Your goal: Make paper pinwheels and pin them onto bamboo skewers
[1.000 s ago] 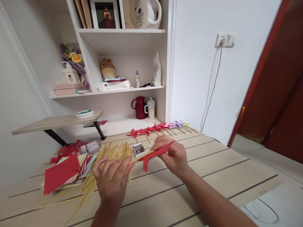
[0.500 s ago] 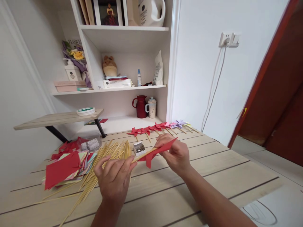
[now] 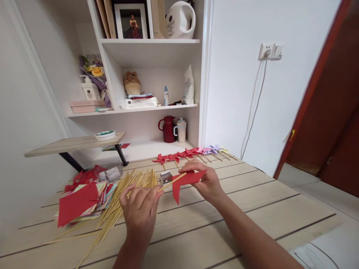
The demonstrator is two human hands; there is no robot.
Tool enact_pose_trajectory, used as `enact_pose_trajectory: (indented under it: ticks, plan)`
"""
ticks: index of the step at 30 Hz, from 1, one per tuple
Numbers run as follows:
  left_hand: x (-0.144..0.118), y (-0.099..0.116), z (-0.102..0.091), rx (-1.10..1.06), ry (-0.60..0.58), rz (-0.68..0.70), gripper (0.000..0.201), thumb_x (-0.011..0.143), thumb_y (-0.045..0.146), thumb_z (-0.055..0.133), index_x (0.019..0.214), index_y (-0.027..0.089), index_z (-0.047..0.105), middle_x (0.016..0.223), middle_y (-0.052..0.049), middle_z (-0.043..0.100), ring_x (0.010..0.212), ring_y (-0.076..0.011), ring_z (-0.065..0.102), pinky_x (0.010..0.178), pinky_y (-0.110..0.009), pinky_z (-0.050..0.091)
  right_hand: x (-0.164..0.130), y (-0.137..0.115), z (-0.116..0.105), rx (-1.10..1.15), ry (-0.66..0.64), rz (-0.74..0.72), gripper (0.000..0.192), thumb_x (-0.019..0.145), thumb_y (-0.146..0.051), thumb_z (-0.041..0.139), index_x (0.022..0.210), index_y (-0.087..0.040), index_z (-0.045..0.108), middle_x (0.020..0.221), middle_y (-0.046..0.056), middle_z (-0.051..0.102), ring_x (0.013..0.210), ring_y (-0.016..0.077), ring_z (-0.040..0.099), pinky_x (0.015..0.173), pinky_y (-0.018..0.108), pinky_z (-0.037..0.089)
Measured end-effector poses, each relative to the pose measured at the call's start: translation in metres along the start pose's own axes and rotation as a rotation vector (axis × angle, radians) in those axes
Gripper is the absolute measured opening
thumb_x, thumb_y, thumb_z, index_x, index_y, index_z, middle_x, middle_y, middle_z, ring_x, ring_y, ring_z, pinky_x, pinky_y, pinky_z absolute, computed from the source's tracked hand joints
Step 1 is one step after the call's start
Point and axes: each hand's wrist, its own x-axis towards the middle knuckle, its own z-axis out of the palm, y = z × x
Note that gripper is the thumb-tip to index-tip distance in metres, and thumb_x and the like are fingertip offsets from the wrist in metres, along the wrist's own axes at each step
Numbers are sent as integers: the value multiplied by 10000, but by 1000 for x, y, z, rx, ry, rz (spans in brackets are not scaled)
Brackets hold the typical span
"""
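Note:
Between finger and thumb, my left hand point(image 3: 141, 209) pinches a thin wooden stick point(image 3: 172, 182) that slants up to the right. My right hand point(image 3: 206, 183) is closed on a red paper pinwheel point(image 3: 182, 182), its fingers partly behind the folded paper. The stick's upper end lies across the front of the pinwheel; whether the two are joined I cannot tell. Just behind them stands a small open white box point(image 3: 166, 177) of metal pins, partly covered by the paper. A pile of loose sticks point(image 3: 117, 201) lies left of and behind my left hand.
A stack of coloured paper sheets point(image 3: 75, 205), red on top, is at the left. Finished pinwheels point(image 3: 185, 153) on sticks lie in a row along the back edge. A small raised wooden stand point(image 3: 73, 144) and a shelf unit point(image 3: 146, 145) with a red jug point(image 3: 169, 130) are behind.
My right hand has turned the red pinwheel, so more of the stick's upper end shows in front of the paper. The view has shifted slightly.

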Motion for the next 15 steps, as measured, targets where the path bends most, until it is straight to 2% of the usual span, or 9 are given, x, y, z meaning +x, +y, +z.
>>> enact_pose_trajectory:
  ticks: [4,8,12,15]
  plan:
    - [-1,-2,0,37,19,-5,70,953,196,654,961,235,712,750,23,741,664,-160,636,939,-425,378,-3,4,1,51,8,12,419,841,-124,743,1214,-293,655,1102,56,761,1002,229,719,854,389,597]
    - [0,-3,-1,37,26,-9,65,951,201,659,964,228,716,756,25,741,664,-159,641,943,-420,378,-4,10,2,86,35,-35,640,825,-114,775,1377,-337,542,1308,78,678,1046,224,717,994,468,563]
    - [2,-1,-1,4,23,-29,73,959,193,646,952,223,712,760,23,745,672,-157,645,954,-417,371,-3,14,0,40,49,-50,673,811,-140,805,1395,-330,529,1366,103,639,1183,267,665,1115,552,476]
    - [3,-1,0,-23,20,-44,76,964,198,638,939,225,704,749,31,744,661,-151,644,939,-406,378,-3,14,-1,23,59,-53,668,802,-152,817,1384,-328,540,1389,106,615,1254,286,619,1142,567,448]
